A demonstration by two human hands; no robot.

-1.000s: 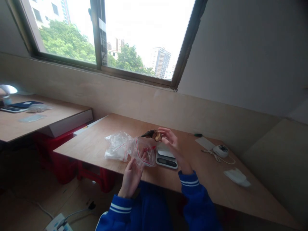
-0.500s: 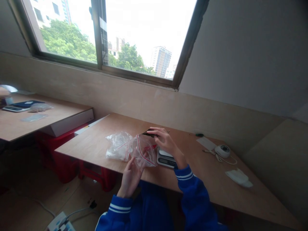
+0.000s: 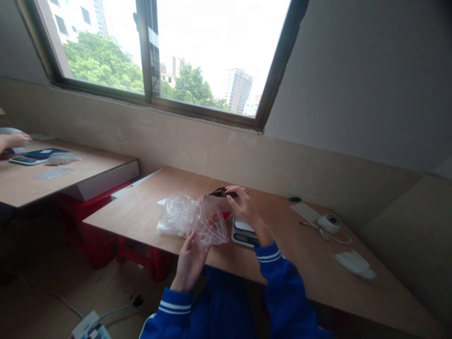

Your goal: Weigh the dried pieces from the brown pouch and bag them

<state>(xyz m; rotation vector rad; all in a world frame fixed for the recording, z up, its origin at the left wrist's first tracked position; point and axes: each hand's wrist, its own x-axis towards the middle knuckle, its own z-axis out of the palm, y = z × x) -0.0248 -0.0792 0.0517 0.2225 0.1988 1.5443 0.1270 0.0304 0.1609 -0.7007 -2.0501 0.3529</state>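
Note:
My left hand (image 3: 191, 261) grips the lower edge of a clear zip bag (image 3: 212, 226) with a red seal line, held tilted above the table's front edge. Beyond it, my right hand (image 3: 245, 205) reaches over a brown box (image 3: 216, 201) with dark contents (image 3: 219, 191). Its fingers are curled at the box's top right side, and what lies between them is too small to make out. A pile of clear zip bags (image 3: 174, 214) lies left of the held bag. Something red (image 3: 226, 215) shows behind the bag, beside a white digital scale (image 3: 244, 238).
On the right of the wooden table (image 3: 289, 263) are a white dome camera (image 3: 329, 223) with its cable, a white card (image 3: 304, 212), a dark-handled tool (image 3: 294, 199) and crumpled white plastic (image 3: 355, 263). Another person's hand (image 3: 16, 140) is at the left table, near another scale (image 3: 28, 160).
My right hand has drawn slightly up over the box, its fingers more curled, showing more of the dark contents. The other person's hand has come into view. My left hand keeps the bag.

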